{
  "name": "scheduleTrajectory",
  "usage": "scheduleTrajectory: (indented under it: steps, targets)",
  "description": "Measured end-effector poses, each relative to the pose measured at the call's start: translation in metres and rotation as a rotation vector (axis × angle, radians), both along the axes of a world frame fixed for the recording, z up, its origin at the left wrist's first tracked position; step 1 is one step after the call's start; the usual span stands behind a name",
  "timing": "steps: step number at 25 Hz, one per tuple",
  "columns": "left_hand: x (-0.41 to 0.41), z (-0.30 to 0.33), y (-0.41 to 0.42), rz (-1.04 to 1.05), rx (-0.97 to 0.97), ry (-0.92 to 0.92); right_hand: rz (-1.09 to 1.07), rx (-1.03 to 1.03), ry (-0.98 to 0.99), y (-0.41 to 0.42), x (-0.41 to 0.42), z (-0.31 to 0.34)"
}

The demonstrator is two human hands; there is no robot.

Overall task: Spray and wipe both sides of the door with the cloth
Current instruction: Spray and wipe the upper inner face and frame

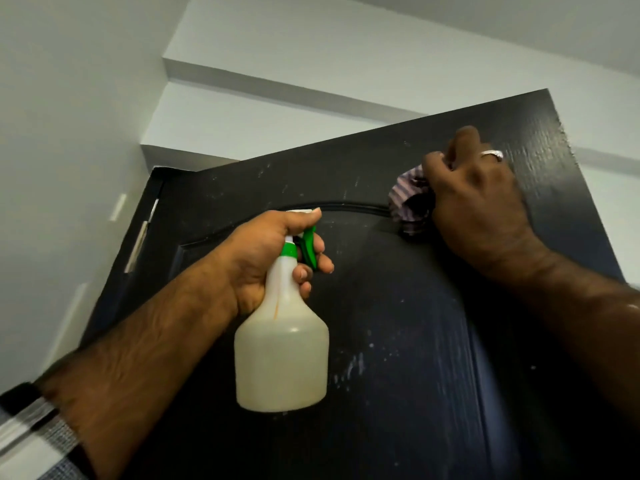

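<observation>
White walls above speckled black door (398, 306); left hand (256, 258) clasping spray bottle (282, 348), right hand (474, 199) pressing bunched striped cloth (408, 202) near top edge.

Both arms raised; left hand (263, 258) fist-closed, thumb on top; right hand (478, 202) clenched, knuckles outward.
</observation>
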State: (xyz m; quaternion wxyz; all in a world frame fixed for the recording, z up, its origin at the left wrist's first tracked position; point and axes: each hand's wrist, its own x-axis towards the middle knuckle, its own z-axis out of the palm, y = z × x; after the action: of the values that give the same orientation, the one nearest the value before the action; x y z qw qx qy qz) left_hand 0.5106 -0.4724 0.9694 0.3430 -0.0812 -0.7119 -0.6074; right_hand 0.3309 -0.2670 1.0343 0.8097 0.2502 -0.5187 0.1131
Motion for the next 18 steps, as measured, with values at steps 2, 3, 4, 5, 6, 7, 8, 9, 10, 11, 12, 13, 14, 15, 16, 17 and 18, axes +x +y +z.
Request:
scheduleTrajectory:
  steps: [2,3,4,5,6,7,8,9,10,11,12,13,14,15,16,17,18]
  targets:
    - [-0.005,0.011,0.007,-0.038,-0.02,0.015,-0.142,0.022,0.05,0.002,-0.003,-0.003]
    - [-0.007,0.016,0.009,-0.062,-0.026,0.021,-0.197,0.018,0.038,-0.001,-0.002,-0.007]
    - [-0.009,0.02,0.011,-0.086,-0.031,0.023,-0.221,-0.006,-0.002,-0.004,0.0,-0.011]
    - [-0.01,0.023,0.013,-0.098,-0.032,0.022,-0.225,-0.048,-0.05,-0.009,0.001,-0.014]
    - [-0.012,0.026,0.014,-0.109,-0.035,0.019,-0.218,-0.102,-0.105,-0.013,0.001,-0.016]
    - [-0.014,0.029,0.014,-0.122,-0.041,0.015,-0.204,-0.153,-0.16,-0.015,-0.001,-0.014]
    - [-0.015,0.032,0.014,-0.131,-0.047,0.011,-0.186,-0.191,-0.198,-0.013,-0.002,-0.009]
    - [-0.017,0.035,0.014,-0.141,-0.048,0.012,-0.177,-0.216,-0.227,-0.009,-0.004,-0.002]
    - [-0.02,0.037,0.014,-0.15,-0.047,0.018,-0.174,-0.23,-0.252,-0.003,-0.007,0.006]
    - [-0.022,0.039,0.014,-0.156,-0.05,0.025,-0.177,-0.239,-0.263,0.003,-0.013,0.012]
    - [-0.024,0.04,0.014,-0.157,-0.061,0.029,-0.174,-0.246,-0.271,0.01,-0.019,0.015]
    - [-0.026,0.042,0.015,-0.154,-0.077,0.025,-0.179,-0.249,-0.267,0.017,-0.026,0.015]
    - [-0.027,0.044,0.016,-0.153,-0.091,0.014,-0.193,-0.236,-0.25,0.021,-0.031,0.013]
    - [-0.029,0.045,0.015,-0.157,-0.097,-0.001,-0.208,-0.209,-0.234,0.025,-0.036,0.011]
    - [-0.032,0.047,0.015,-0.168,-0.099,-0.01,-0.22,-0.186,-0.231,0.029,-0.038,0.011]
    - [-0.034,0.049,0.016,-0.18,-0.103,-0.011,-0.226,-0.182,-0.243,0.033,-0.038,0.015]
    - [-0.036,0.051,0.017,-0.188,-0.112,-0.003,-0.217,-0.199,-0.258,0.038,-0.037,0.023]
